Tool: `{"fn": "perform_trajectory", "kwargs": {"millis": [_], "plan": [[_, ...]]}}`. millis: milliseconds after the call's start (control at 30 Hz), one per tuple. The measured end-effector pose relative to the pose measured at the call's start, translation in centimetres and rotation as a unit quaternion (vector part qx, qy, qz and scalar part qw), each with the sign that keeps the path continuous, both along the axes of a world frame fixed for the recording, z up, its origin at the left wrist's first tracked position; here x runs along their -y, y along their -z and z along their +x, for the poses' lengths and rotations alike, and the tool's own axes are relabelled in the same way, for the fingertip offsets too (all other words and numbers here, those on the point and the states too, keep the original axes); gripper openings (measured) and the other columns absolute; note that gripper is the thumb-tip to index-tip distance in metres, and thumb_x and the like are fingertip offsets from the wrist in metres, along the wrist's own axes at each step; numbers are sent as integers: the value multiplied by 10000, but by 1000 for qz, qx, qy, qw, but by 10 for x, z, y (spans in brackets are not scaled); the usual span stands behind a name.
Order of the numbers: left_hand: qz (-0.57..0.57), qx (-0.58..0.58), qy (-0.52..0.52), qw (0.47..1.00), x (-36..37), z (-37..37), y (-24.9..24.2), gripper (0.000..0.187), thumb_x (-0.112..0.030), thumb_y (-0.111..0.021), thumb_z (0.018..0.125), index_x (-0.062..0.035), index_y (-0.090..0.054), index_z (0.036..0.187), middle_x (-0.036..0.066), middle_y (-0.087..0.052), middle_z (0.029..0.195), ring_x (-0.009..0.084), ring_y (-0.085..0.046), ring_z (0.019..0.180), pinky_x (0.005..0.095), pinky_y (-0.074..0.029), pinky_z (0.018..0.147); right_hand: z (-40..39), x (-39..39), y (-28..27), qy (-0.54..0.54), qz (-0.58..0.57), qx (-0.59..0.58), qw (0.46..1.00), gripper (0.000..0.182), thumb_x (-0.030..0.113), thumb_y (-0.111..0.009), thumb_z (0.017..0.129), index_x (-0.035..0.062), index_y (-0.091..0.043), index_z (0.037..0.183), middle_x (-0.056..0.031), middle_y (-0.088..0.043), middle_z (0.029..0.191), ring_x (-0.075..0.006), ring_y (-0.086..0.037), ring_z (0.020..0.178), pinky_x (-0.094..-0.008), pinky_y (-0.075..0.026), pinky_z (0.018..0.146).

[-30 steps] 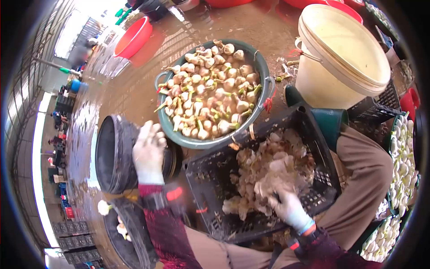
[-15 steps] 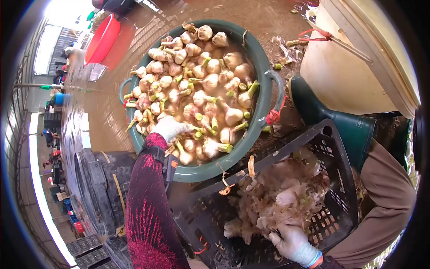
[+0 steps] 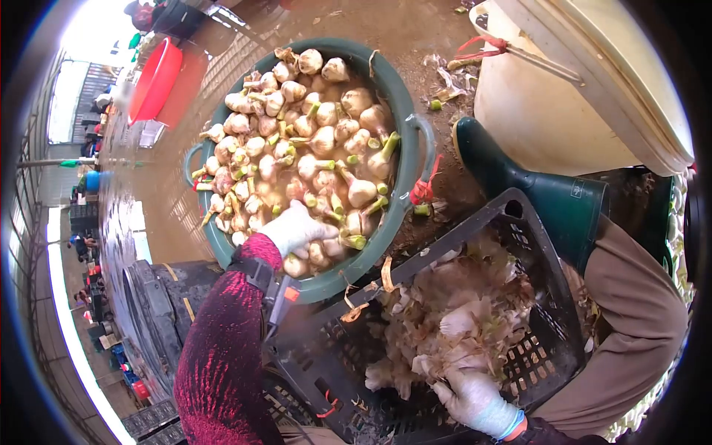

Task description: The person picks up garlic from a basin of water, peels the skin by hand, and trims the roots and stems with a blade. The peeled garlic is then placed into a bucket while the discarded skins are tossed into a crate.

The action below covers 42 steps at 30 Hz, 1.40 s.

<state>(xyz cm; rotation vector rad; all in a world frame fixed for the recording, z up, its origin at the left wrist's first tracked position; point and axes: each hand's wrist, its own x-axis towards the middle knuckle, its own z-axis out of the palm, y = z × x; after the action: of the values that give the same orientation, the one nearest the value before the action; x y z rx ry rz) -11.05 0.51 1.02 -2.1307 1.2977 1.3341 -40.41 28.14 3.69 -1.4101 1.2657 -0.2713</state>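
A round green tub [image 3: 406,141] holds many garlic bulbs [image 3: 322,141] with cut green stems, in murky water. My left hand [image 3: 297,228], in a whitish glove, reaches over the near side of the tub, its fingers around a bulb with a stem. A black plastic crate [image 3: 545,259] stands nearer to me with a heap of peeled garlic skins [image 3: 452,319] in it. My right hand [image 3: 475,400], gloved too, is at the near edge of the heap with its fingers on the skins; whether it grips any is unclear.
A green rubber boot [image 3: 530,185] stands right of the crate, beside a large cream container [image 3: 549,111]. Black crates [image 3: 170,297] are at the left. A red basin [image 3: 156,81] lies on the wet brown floor farther off. People are in the far left background.
My left hand has moved right within the tub, over the bulbs near its close rim. My right hand stays by the skins. The whole view has shifted slightly.
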Motion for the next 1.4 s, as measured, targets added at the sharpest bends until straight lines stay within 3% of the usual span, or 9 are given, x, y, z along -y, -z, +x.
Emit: {"fn": "perform_trajectory", "kwargs": {"millis": [200,233,333,367,600,767,1000,1133,1400], "plan": [[-100,36,133,985,-8,-3,20,972,-146,-784,683,122,-196,1409,163,-627,939,206,-616,837,295,-499,738,-4,-1,3,15,-2,38,999,232,152,-638,859,27,-604,1051,-208,-636,812,-396,-625,762,-446,-503,647],[-83,2,95,992,-11,-3,14,1009,-230,-777,643,97,-241,1432,268,-588,1180,329,-592,1100,335,-465,928,-4,0,2,11,12,40,999,265,147,-635,859,29,-604,1095,-210,-640,831,-394,-627,779,-445,-507,664],[-15,-192,-137,972,-20,-8,-6,809,-51,-768,681,33,-378,1385,186,-611,1130,215,-622,1024,306,-514,835,-3,3,3,26,-17,67,997,295,140,-631,861,30,-594,1131,-204,-645,851,-386,-631,795,-445,-508,681],[-84,-164,-21,983,-24,14,21,675,30,-738,704,25,-435,1307,132,-619,1018,168,-613,965,281,-530,790,-2,1,2,28,-12,66,997,295,140,-631,861,30,-594,1131,-204,-645,851,-386,-631,795,-445,-508,681],[-60,-169,-8,984,-47,-29,-16,606,11,-751,703,-9,-458,1234,90,-556,1106,172,-593,972,294,-512,850,-7,-1,-9,6,-29,43,999,213,147,-629,864,10,-584,1020,-206,-604,766,-389,-602,713,-459,-471,611],[-196,-296,-185,916,-79,-4,-38,514,39,-699,750,-39,-432,1183,101,-590,1055,187,-625,942,328,-550,814,-17,-4,-19,20,-111,54,992,286,300,-597,902,20,-549,870,-211,-570,751,-420,-577,718,-477,-458,612],[-398,-310,-219,835,-244,-84,-105,677,-76,-732,753,5,-405,1341,79,-577,1069,151,-597,895,268,-508,782,-27,-6,-43,81,-104,216,967,470,314,-525,958,6,-476,1309,-204,-602,1087,-333,-608,949,-368,-471,870],[-360,-413,-418,725,-328,-133,-103,532,25,-672,788,33,-448,1271,63,-560,1044,140,-553,953,281,-470,884,-29,-15,-56,55,-284,113,951,436,271,-660,864,43,-567,1223,-162,-635,961,-343,-632,844,-402,-514,734],[-379,-354,-427,741,-373,-166,-100,476,-74,-654,842,57,-523,1281,78,-613,1058,144,-591,905,267,-485,814,-21,-34,-44,-72,-248,95,962,223,258,-681,799,62,-654,901,-131,-632,808,-328,-638,761,-421,-507,672]]}}
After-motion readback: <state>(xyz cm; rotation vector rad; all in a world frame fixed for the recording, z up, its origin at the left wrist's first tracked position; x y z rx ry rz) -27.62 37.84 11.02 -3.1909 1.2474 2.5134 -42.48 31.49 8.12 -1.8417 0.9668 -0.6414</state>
